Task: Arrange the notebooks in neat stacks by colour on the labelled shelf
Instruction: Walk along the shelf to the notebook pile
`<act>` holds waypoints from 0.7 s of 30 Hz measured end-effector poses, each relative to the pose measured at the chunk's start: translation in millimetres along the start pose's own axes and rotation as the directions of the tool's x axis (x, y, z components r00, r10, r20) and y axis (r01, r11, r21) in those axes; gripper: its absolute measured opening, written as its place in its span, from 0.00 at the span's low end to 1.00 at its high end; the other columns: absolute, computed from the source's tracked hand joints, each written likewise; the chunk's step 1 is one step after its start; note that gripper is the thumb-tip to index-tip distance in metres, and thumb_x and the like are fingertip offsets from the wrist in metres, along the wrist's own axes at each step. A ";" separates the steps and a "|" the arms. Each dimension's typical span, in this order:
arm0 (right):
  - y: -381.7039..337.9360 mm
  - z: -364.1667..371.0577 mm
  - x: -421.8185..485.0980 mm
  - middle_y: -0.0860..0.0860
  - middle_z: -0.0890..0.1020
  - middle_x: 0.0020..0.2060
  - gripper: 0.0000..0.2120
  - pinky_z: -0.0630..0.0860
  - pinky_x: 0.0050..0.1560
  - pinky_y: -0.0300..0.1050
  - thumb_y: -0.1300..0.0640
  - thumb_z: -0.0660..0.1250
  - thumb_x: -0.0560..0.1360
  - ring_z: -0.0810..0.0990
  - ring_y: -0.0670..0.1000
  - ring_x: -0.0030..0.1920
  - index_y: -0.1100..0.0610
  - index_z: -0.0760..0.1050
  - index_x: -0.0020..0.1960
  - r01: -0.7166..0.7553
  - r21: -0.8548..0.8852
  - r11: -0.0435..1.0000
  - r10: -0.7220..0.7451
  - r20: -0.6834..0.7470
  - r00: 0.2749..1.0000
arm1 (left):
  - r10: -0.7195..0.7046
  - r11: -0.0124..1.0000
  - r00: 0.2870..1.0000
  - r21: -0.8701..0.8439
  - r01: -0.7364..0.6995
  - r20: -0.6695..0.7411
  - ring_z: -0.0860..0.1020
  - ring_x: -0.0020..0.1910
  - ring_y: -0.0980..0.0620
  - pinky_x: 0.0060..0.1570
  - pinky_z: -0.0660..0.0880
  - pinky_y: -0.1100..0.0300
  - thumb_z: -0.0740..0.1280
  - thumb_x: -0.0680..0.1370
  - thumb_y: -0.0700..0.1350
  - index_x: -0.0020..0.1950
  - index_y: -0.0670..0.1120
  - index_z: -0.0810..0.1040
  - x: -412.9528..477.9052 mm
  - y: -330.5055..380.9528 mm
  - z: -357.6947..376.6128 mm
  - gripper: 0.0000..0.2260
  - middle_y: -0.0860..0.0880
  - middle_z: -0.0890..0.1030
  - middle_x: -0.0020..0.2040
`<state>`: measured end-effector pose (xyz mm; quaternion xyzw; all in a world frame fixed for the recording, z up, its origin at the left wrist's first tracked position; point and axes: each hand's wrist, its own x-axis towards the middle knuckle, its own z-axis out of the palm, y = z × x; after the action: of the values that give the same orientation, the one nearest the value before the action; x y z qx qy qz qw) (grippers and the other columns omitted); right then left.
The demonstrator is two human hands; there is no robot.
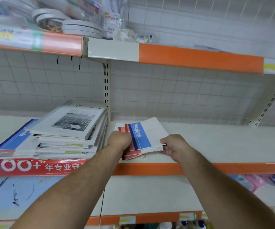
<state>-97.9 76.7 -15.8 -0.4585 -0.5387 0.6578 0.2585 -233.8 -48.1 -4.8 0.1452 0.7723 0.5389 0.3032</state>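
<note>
Gripping the left side of a small stack of notebooks (142, 138), the left hand (119, 140) is closed into a tight fist, knuckles up, with its fingers curled round the spines. The right hand (174, 145) pinches the stack's near right corner in a narrow hold, thumb on top and the other fingers tucked beneath.

The top notebook has a blue band printed "NoteBook" and a white outer half. Red-covered notebooks (131, 155) fan out under it toward the front. The stack sits low over the white shelf board (224, 142), close to its orange front strip (150, 169) and just right of the slotted upright post (106, 90). Whether it rests on the board or is held a little above it cannot be told.

Left of the post, in the next bay, lies an uneven pile of notebooks (64, 144), topped by a white one with a black-and-white photo cover (70, 121). A blue-and-white notebook (16, 139) sticks out at the pile's left side. A red banner with white characters (26, 167) covers that bay's front edge. Flat white tape rolls (82, 28) sit on the shelf above.
</note>
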 end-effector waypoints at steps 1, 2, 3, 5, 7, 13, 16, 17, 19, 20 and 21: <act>0.4 0.8 -0.5 0.61 0.81 0.42 0.08 0.79 0.38 0.51 0.75 0.58 0.76 0.82 0.59 0.38 0.66 0.73 0.47 0.001 0.011 1.000 -0.001 -0.017 1.000 | 0.011 1.000 1.000 0.021 -0.011 -0.011 0.80 0.40 0.49 0.32 0.73 0.59 0.61 0.82 0.43 0.46 0.45 0.72 -1.1 2.0 -1.7 0.05 0.45 0.81 0.45; 0.3 0.6 -1.1 0.60 0.81 0.42 0.08 0.78 0.36 0.50 0.75 0.58 0.76 0.82 0.59 0.38 0.65 0.73 0.47 0.001 0.016 1.000 -0.001 -0.036 0.999 | 0.015 0.999 1.000 0.038 -0.014 -0.011 0.80 0.40 0.49 0.33 0.74 0.58 0.60 0.82 0.43 0.46 0.45 0.73 -1.5 3.3 -3.3 0.06 0.45 0.81 0.46; -0.2 0.4 -1.6 0.60 0.81 0.42 0.07 0.78 0.34 0.48 0.74 0.59 0.77 0.81 0.58 0.37 0.65 0.72 0.47 0.002 0.018 1.000 -0.001 -0.058 0.998 | 0.011 0.999 1.000 0.049 -0.011 0.001 0.82 0.41 0.49 0.36 0.78 0.56 0.60 0.82 0.44 0.48 0.45 0.74 -1.1 4.3 -4.0 0.06 0.45 0.82 0.47; -2.0 0.5 -3.4 0.61 0.80 0.44 0.07 0.75 0.31 0.46 0.74 0.59 0.77 0.81 0.58 0.37 0.65 0.71 0.46 0.004 0.009 1.000 -0.003 -0.095 0.995 | -0.009 1.000 0.998 0.002 0.009 0.055 0.84 0.41 0.46 0.44 0.82 0.53 0.60 0.81 0.43 0.49 0.44 0.76 -3.2 6.2 -4.8 0.06 0.43 0.84 0.46; -3.0 1.3 -5.1 0.63 0.78 0.48 0.06 0.74 0.29 0.46 0.74 0.59 0.77 0.81 0.60 0.38 0.66 0.71 0.48 -0.001 -0.016 1.000 -0.001 -0.116 0.993 | -0.057 0.991 0.992 -0.113 0.070 0.112 0.84 0.37 0.45 0.42 0.81 0.51 0.59 0.81 0.40 0.48 0.44 0.77 -6.0 6.1 -6.2 0.07 0.43 0.85 0.41; -5.5 3.3 -16.7 0.61 0.77 0.43 0.06 0.73 0.25 0.43 0.73 0.58 0.76 0.83 0.61 0.37 0.64 0.69 0.46 -0.028 -0.096 0.995 0.015 -0.138 0.990 | -0.144 0.930 0.969 -0.307 0.201 0.199 0.82 0.28 0.50 0.25 0.79 0.58 0.56 0.82 0.36 0.46 0.43 0.75 -9.5 -2.3 -11.1 0.10 0.45 0.83 0.30; -7.3 3.8 -22.2 0.60 0.78 0.44 0.06 0.76 0.26 0.43 0.73 0.58 0.76 0.84 0.61 0.38 0.66 0.70 0.50 -0.033 -0.093 0.995 0.019 -0.144 0.989 | -0.151 0.899 0.964 -0.375 0.226 0.219 0.83 0.29 0.48 0.25 0.81 0.54 0.54 0.82 0.33 0.47 0.41 0.75 -7.5 -9.5 -12.4 0.11 0.43 0.83 0.33; -7.8 4.4 -24.2 0.61 0.79 0.45 0.07 0.78 0.26 0.44 0.72 0.58 0.76 0.84 0.60 0.38 0.66 0.70 0.52 -0.031 -0.077 0.997 0.019 -0.144 0.989 | -0.146 0.894 0.966 -0.389 0.221 0.215 0.84 0.29 0.47 0.26 0.81 0.53 0.54 0.82 0.33 0.48 0.41 0.75 -6.3 -11.9 -12.2 0.12 0.43 0.84 0.35; -7.9 5.9 -28.1 0.61 0.80 0.48 0.07 0.81 0.29 0.46 0.72 0.58 0.77 0.84 0.59 0.38 0.66 0.70 0.53 -0.031 -0.048 0.998 0.023 -0.153 0.988 | -0.136 0.887 0.968 -0.408 0.214 0.212 0.85 0.33 0.46 0.28 0.81 0.52 0.53 0.83 0.36 0.51 0.42 0.77 -3.4 -16.0 -11.2 0.13 0.42 0.85 0.39; -7.4 7.0 -30.5 0.61 0.80 0.48 0.06 0.82 0.31 0.48 0.72 0.58 0.77 0.84 0.59 0.38 0.65 0.70 0.52 -0.037 -0.042 0.998 0.030 -0.160 0.987 | -0.133 0.887 0.967 -0.410 0.214 0.217 0.85 0.35 0.45 0.29 0.82 0.51 0.52 0.83 0.36 0.52 0.42 0.78 -2.8 -17.2 -11.2 0.14 0.42 0.86 0.41; -6.7 8.4 -33.7 0.60 0.80 0.47 0.05 0.82 0.33 0.49 0.72 0.58 0.77 0.84 0.59 0.39 0.65 0.69 0.50 -0.045 -0.038 0.998 0.038 -0.166 0.985 | -0.129 0.886 0.966 -0.411 0.215 0.226 0.86 0.36 0.44 0.30 0.82 0.50 0.52 0.83 0.37 0.53 0.43 0.78 -2.4 -18.1 -11.4 0.14 0.42 0.86 0.41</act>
<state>-91.3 46.6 1.5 -0.5280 -0.5194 0.6112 0.2790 -237.2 -64.8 -18.1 0.0563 0.6105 0.6510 0.4475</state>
